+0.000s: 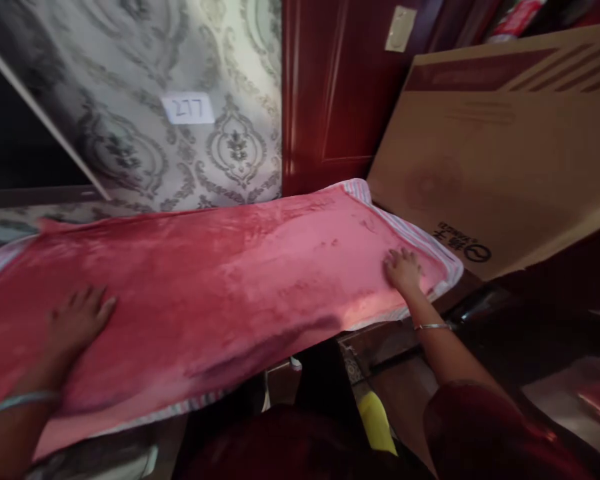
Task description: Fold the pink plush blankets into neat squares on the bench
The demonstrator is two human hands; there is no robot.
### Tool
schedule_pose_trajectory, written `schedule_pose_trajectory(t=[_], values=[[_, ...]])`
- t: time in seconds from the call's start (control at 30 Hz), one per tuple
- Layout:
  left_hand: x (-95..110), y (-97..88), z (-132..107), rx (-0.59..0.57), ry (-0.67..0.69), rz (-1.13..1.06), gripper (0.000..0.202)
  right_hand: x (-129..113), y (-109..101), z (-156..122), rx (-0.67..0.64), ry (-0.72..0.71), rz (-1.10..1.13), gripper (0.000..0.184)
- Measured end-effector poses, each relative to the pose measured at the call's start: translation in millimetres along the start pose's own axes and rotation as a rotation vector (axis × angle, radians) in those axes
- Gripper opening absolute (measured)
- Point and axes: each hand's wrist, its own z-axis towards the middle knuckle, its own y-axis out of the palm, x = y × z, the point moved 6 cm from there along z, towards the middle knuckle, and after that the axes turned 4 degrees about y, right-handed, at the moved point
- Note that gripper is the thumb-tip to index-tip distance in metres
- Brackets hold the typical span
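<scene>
A pink plush blanket (260, 267) with a striped edge is spread across a surface in front of me, its near side hanging over the front. My left hand (79, 319) lies flat on the left part of the blanket, fingers apart. Toward the right end, my right hand (403, 268) rests on the pink pile with its fingers stretched out. Neither hand grips anything. The blanket's far right corner is turned up a little, showing the striped underside. What lies under the blanket is hidden.
A large cardboard box (500, 147) stands at the right, against the blanket's end. Behind are a dark red door (330, 87) and patterned wallpaper with a paper label (188, 108) marked 277. A black screen (25, 133) is at the left. Something yellow (377, 421) is below.
</scene>
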Motion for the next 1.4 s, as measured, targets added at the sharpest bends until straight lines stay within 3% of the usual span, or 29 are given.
schedule_pose_trajectory(t=[0.1, 0.2, 0.27, 0.33, 0.43, 0.53, 0.6, 0.67, 0.73, 0.83, 1.03, 1.13, 1.2, 1.27, 1.4], values=[[-10, 6.0, 4, 0.036, -0.026, -0.006, 0.071, -91, 16, -27, -0.084, -0.296, 0.099, 0.055], [-6, 2.2, 5, -0.015, -0.053, -0.051, 0.068, -180, 28, -66, -0.194, -0.541, 0.143, 0.056], [11, -8.9, 0, 0.027, -0.077, -0.089, 0.070, -226, 34, -93, -0.259, -0.634, 0.135, 0.057], [50, -17.6, -9, 0.060, 0.035, -0.129, 0.067, -259, 39, -116, -0.305, -0.685, 0.108, 0.058], [144, -19.6, -33, 0.079, 0.450, -0.220, 0.065, -282, 47, -142, -0.330, -0.733, 0.032, 0.058], [227, -8.6, -63, 0.067, 0.785, -0.305, 0.062, -283, 53, -156, -0.311, -0.763, -0.050, 0.057], [259, 2.6, -76, 0.036, 0.883, -0.327, 0.064, -279, 56, -158, -0.282, -0.773, -0.077, 0.056], [269, 11.3, -79, 0.026, 0.917, -0.335, 0.064, -275, 59, -158, -0.253, -0.786, -0.085, 0.056], [258, 17.0, -73, 0.010, 0.906, -0.339, 0.066, -274, 61, -157, -0.231, -0.804, -0.085, 0.057], [203, 21.3, -54, -0.019, 0.740, -0.324, 0.069, -273, 65, -157, -0.207, -0.828, -0.076, 0.057], [15, 24.4, -29, -0.016, 0.167, -0.166, 0.066, -270, 70, -155, -0.196, -0.828, -0.057, 0.057], [-57, 26.5, -33, -0.048, -0.047, -0.103, 0.067, -270, 71, -154, -0.201, -0.830, -0.056, 0.057], [-86, 25.3, -37, -0.035, -0.187, -0.100, 0.071, -269, 72, -154, -0.196, -0.831, -0.058, 0.058], [-99, 22.8, -42, 0.000, -0.309, -0.119, 0.074, -269, 72, -154, -0.186, -0.832, -0.055, 0.059], [-95, 21.1, -49, 0.014, -0.367, -0.145, 0.076, -267, 76, -154, -0.162, -0.837, -0.017, 0.061]])
